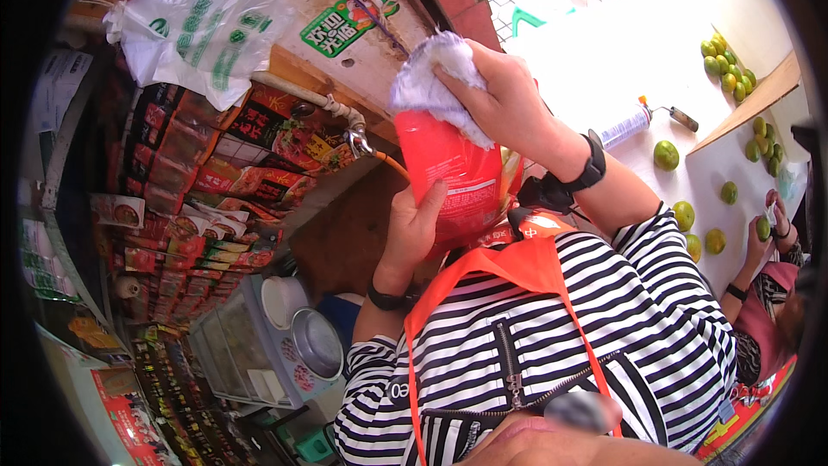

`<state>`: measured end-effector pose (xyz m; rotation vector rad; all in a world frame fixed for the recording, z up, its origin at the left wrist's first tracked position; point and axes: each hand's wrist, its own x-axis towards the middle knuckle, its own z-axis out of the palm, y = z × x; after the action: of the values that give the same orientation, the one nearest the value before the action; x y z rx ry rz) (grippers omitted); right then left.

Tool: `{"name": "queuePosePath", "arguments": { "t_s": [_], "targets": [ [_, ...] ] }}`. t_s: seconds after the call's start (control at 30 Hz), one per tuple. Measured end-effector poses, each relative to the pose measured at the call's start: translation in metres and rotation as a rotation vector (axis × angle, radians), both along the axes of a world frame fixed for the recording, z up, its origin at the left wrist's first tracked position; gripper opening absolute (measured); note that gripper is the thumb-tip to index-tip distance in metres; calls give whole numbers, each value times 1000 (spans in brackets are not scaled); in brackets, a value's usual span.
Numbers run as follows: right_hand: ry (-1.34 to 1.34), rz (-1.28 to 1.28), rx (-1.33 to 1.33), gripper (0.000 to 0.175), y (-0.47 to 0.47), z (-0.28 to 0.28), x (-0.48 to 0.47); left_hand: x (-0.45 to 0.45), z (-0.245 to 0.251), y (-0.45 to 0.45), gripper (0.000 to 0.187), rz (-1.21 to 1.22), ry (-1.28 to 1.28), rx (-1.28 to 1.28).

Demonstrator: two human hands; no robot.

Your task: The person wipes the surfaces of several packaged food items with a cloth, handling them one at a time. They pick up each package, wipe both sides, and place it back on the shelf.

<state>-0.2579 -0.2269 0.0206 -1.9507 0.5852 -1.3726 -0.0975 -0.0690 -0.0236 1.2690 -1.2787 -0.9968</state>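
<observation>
My left hand (409, 223) grips the side of a red plastic food packet (446, 165) with small white print, its thumb lying across the front. My right hand (511, 94) holds a crumpled white and pale purple cloth (432, 68) against the packet's upper end. The packet stands up between my hands, in front of my chest. Part of it is hidden behind the cloth and my left fingers.
On the right, a white table (695, 175) bears green citrus fruit (666, 155) and a canister (626, 128) with a torch head. A co-worker's hands (763, 233) hold a fruit there. Packets (239, 175) hang at left, near a metal tap (358, 142) and a steel bowl (317, 342).
</observation>
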Motion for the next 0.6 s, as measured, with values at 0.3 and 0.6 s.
{"name": "queuePosePath", "arguments": {
  "t_s": [0.3, 0.6],
  "targets": [
    [391, -25, -563, 68, 45, -1, 15, 14, -28, -3, 33, 40, -57, -145],
    [204, -107, -447, 36, 11, -23, 37, 11, -5, -2, 23, 37, -182, -31]
  ]
}}
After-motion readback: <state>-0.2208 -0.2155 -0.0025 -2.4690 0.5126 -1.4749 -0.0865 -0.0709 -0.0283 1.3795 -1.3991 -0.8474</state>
